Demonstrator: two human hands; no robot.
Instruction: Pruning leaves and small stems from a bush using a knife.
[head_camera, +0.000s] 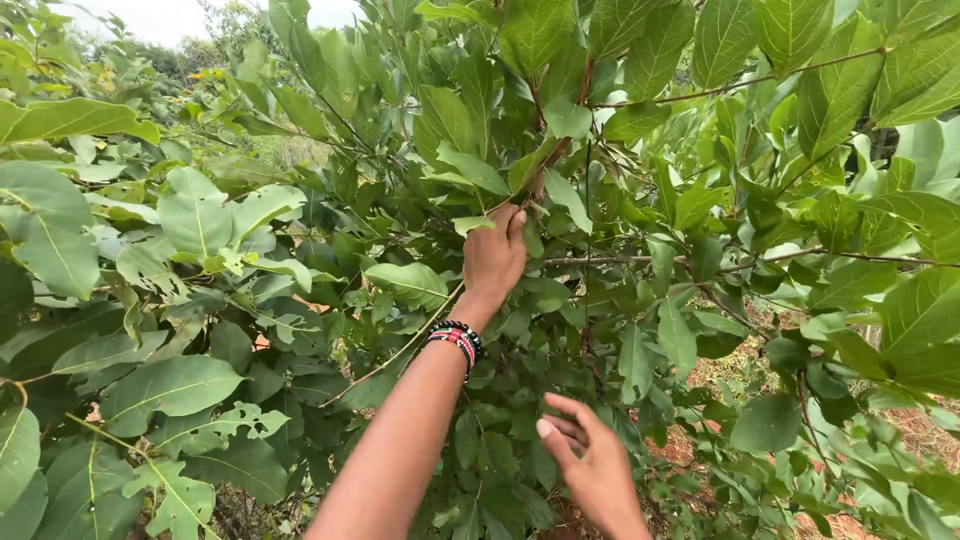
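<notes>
Head view: the left hand (494, 255) reaches up just past centre toward 12 o'clock, fingers curled shut around a thin reddish-brown leafy twig (556, 150) that rises toward 1 o'clock. A beaded red, black and white bracelet (457, 341) circles its wrist. The right hand (590, 462), at 5 o'clock, is half open with thumb raised, holding nothing, fingertips among broad green veined leaves (640, 360).
</notes>
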